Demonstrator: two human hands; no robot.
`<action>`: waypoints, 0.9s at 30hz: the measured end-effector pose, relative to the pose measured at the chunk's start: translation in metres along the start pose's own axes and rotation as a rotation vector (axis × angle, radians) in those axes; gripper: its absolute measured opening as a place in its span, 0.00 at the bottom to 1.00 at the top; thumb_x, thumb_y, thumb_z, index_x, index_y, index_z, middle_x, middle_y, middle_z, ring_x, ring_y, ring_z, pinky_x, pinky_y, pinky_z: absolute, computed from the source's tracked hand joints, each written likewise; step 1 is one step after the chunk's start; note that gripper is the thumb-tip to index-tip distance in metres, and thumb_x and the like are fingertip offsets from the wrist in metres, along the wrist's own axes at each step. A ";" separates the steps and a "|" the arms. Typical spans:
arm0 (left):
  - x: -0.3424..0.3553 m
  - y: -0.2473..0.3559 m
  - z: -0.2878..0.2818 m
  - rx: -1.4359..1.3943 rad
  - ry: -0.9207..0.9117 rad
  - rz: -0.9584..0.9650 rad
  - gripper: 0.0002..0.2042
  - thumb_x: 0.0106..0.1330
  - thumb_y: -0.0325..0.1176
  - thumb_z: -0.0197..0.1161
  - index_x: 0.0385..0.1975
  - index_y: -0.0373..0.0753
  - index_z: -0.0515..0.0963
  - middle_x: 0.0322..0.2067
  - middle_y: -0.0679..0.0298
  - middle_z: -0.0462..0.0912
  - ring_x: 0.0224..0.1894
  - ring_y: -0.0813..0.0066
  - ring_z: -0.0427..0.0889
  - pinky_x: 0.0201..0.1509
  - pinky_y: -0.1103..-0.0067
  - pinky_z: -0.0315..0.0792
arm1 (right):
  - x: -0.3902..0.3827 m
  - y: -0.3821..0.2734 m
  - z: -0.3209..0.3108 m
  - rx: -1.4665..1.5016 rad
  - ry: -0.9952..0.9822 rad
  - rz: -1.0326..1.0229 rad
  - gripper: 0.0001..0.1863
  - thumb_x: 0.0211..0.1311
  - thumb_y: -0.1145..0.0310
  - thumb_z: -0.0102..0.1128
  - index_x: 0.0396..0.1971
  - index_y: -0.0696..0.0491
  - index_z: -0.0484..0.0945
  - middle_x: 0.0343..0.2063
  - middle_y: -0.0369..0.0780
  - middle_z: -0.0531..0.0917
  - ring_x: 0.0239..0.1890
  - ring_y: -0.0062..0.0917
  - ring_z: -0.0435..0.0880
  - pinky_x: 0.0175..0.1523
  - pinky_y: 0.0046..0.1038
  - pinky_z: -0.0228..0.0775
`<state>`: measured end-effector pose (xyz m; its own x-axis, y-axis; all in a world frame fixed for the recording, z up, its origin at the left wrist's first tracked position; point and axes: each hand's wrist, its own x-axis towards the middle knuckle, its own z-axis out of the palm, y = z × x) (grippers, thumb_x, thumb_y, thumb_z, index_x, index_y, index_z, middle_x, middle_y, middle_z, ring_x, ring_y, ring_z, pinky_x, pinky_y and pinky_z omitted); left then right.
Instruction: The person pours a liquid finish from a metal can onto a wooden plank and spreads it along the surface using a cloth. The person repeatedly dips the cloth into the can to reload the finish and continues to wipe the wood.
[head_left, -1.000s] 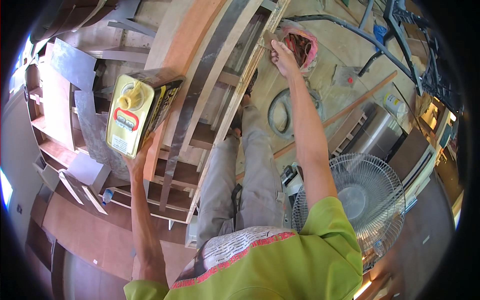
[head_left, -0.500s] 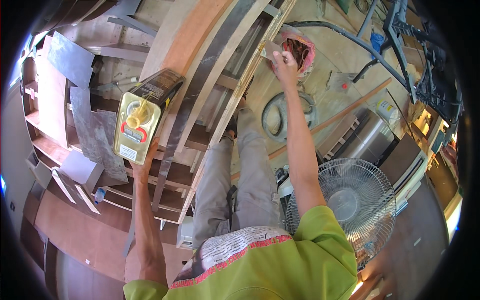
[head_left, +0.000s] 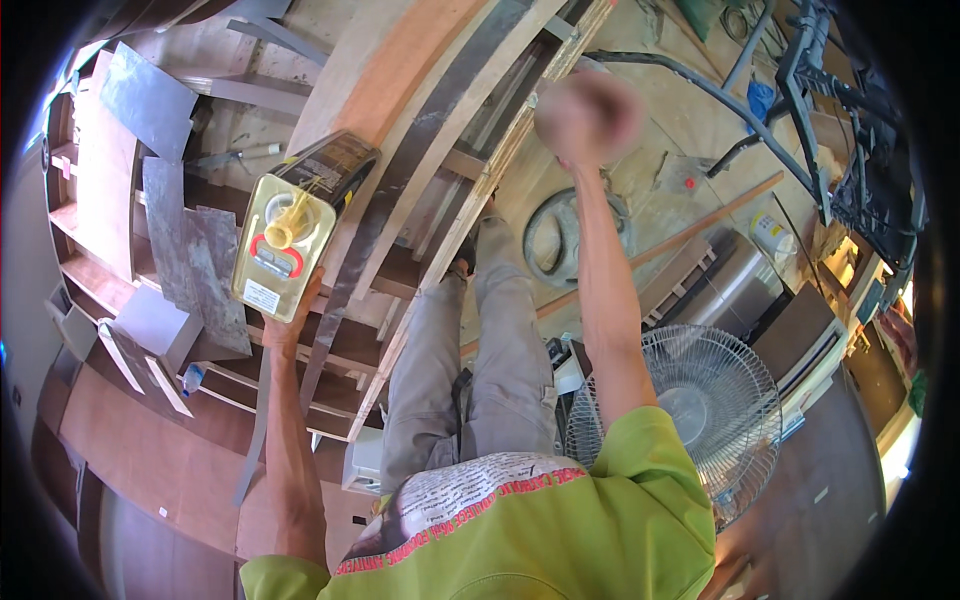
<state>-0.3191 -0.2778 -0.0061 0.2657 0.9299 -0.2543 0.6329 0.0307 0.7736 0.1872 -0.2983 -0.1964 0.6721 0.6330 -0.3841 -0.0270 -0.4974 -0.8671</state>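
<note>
Gold-coloured metal on the main thing here: a boxy can (head_left: 252, 265) with rounded corners, sitting between nine and ten o'clock, tipped so its shiny top faces up at the camera. It's got a stubby yellow spout (head_left: 284, 232), a red loop handle (head_left: 277, 259) and dark printed sides. The left hand (head_left: 302, 306) is on it at the can's five o'clock, fingers against the side, so yeah, that one's holding the can. The right hand (head_left: 576, 142) is out at one o'clock, but it's smeared into a blur, so I can't tell if it's gripping anything. Between them, long wood frames curve up towards twelve: a smooth orange-brown board (head_left: 405, 75) beside a dark, scuffed strip (head_left: 430, 115). Over at two o'clock there's a dusty grey ring (head_left: 535, 250) on the floor, and at four, a round fan (head_left: 700, 410) with a thin wire cage.
</note>
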 end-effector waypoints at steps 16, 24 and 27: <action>0.002 -0.005 -0.002 -0.125 -0.068 -0.154 0.14 0.55 0.26 0.75 0.40 0.36 0.82 0.35 0.66 0.84 0.35 0.77 0.80 0.40 0.77 0.74 | -0.010 0.006 -0.008 -0.199 0.169 -0.028 0.14 0.61 0.61 0.66 0.29 0.57 0.77 0.20 0.34 0.78 0.24 0.15 0.73 0.29 0.24 0.65; 0.002 -0.016 -0.001 -0.004 -0.083 -0.206 0.17 0.55 0.28 0.75 0.45 0.37 0.81 0.39 0.64 0.85 0.40 0.73 0.82 0.44 0.75 0.76 | -0.035 0.007 0.001 0.036 0.031 0.025 0.13 0.64 0.62 0.65 0.29 0.57 0.77 0.20 0.29 0.74 0.23 0.11 0.68 0.27 0.20 0.58; -0.002 -0.024 -0.001 0.003 -0.072 -0.169 0.16 0.56 0.28 0.75 0.44 0.38 0.81 0.39 0.65 0.85 0.39 0.73 0.82 0.43 0.75 0.75 | -0.040 0.005 0.011 0.081 0.027 0.062 0.13 0.65 0.61 0.64 0.28 0.54 0.76 0.22 0.29 0.74 0.23 0.10 0.67 0.28 0.17 0.58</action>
<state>-0.3358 -0.2801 -0.0232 0.2067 0.8831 -0.4213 0.6747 0.1832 0.7150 0.1520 -0.3191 -0.1889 0.6870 0.5855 -0.4303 -0.1285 -0.4850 -0.8650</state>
